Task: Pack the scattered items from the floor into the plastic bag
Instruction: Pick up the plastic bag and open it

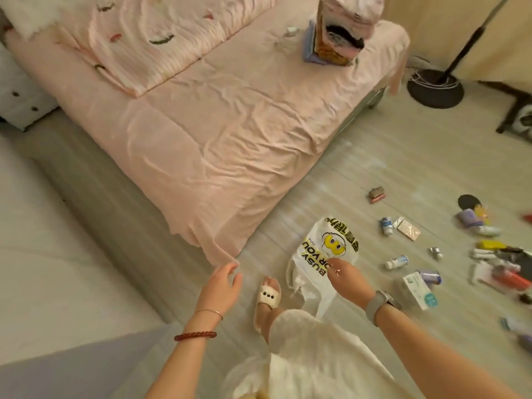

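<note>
My right hand pinches the thin, floppy plastic bag near its mouth; my left hand hangs open, bottles scattered nearby.

plastic bag on floor: black-on-yellow print "BUSY ...OR YOU", upside down from here, middle letters hidden behind right hand; big black characters at far edge, unreadable. Box and bottle labels at right too blurred to read
</note>
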Demonstrator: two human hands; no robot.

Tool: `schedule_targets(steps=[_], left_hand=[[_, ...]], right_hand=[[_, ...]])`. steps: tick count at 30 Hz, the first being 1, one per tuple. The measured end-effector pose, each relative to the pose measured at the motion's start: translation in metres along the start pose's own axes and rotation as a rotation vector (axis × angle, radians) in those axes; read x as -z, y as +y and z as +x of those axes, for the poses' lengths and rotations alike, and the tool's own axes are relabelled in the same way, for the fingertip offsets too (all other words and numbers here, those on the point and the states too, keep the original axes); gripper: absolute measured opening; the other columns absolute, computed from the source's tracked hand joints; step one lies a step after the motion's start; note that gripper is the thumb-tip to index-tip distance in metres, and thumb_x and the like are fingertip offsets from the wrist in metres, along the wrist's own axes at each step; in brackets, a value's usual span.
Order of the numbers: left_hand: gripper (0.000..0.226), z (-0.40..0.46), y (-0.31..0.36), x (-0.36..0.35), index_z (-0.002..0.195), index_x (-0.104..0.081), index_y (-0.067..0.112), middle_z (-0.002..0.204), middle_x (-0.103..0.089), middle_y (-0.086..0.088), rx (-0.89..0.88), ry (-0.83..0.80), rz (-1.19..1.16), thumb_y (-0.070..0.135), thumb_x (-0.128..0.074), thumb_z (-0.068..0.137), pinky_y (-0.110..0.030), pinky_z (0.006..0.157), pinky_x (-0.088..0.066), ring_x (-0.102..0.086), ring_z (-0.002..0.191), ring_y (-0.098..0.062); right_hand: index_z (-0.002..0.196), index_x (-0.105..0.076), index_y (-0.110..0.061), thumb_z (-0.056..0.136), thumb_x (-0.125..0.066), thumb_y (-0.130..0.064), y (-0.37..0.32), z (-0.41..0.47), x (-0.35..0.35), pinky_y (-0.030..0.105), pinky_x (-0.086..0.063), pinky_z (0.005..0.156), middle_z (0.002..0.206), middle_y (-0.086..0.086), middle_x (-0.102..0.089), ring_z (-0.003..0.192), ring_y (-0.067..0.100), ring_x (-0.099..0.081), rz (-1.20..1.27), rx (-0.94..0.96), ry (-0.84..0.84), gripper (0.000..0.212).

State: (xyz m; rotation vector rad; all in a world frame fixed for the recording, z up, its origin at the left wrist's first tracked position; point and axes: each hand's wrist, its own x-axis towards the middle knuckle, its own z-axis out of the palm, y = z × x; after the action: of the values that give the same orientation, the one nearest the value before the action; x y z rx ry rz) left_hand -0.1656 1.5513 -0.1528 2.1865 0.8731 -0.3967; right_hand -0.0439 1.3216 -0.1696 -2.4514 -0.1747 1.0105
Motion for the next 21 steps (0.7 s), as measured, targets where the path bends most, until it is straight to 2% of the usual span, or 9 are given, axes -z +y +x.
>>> schedule_targets(steps=[5, 9, 15, 19, 21], left_hand=[[0.032, 0.091, 0.058, 0.037, 0.12, -0.052, 0.006, 0.125, -0.056, -0.014, -0.135, -0.128, 0.136, 0.018, -0.047, 0.092, -0.033, 0.095, -0.041, -0.053, 0.112, -0.029], [0.036, 0.156, 0.13, 0.026, 0.126, -0.048, 0.007, 0.13, -0.051, -0.013, -0.377, -0.267, 0.323, 0.019, -0.046, 0.092, -0.035, 0.099, -0.038, -0.047, 0.12, -0.028], [0.037, 0.257, 0.202, -0.063, 0.126, -0.048, 0.008, 0.129, -0.052, -0.013, -0.662, -0.558, 0.561, 0.021, -0.047, 0.092, -0.036, 0.103, -0.037, -0.047, 0.121, -0.026], [0.039, 0.33, 0.2, -0.151, 0.13, -0.044, 0.012, 0.13, -0.05, -0.009, -0.847, -0.696, 0.772, 0.026, -0.043, 0.093, -0.037, 0.099, -0.04, -0.047, 0.119, -0.025], [0.04, 0.364, 0.182, -0.199, 0.132, -0.041, 0.015, 0.131, -0.048, -0.007, -0.873, -0.743, 0.835, 0.028, -0.042, 0.094, -0.035, 0.097, -0.039, -0.047, 0.12, -0.024]], right_hand=[[0.133, -0.042, -0.007, 0.095, -0.035, -0.016, -0.027, 0.04, 0.026, 0.031, -0.041, 0.096, 0.135, 0.013, -0.051, 0.119, 0.026, -0.052, 0.214, -0.137, 0.102, 0.039], [0.131, -0.044, -0.008, 0.095, -0.037, -0.017, -0.021, 0.059, 0.04, 0.033, -0.04, 0.1, 0.133, 0.012, -0.052, 0.121, 0.024, -0.05, 0.33, -0.262, 0.203, 0.038], [0.132, -0.044, -0.012, 0.094, -0.038, -0.02, 0.018, 0.11, 0.038, 0.035, -0.039, 0.102, 0.132, 0.01, -0.052, 0.123, 0.024, -0.047, 0.443, -0.477, 0.283, 0.039], [0.131, -0.045, -0.012, 0.094, -0.04, -0.018, 0.062, 0.174, -0.002, 0.034, -0.035, 0.104, 0.132, 0.01, -0.051, 0.124, 0.024, -0.044, 0.554, -0.583, 0.314, 0.038], [0.129, -0.047, -0.013, 0.094, -0.042, -0.018, 0.092, 0.211, -0.038, 0.032, -0.034, 0.104, 0.132, 0.009, -0.051, 0.124, 0.023, -0.044, 0.636, -0.641, 0.355, 0.036]])
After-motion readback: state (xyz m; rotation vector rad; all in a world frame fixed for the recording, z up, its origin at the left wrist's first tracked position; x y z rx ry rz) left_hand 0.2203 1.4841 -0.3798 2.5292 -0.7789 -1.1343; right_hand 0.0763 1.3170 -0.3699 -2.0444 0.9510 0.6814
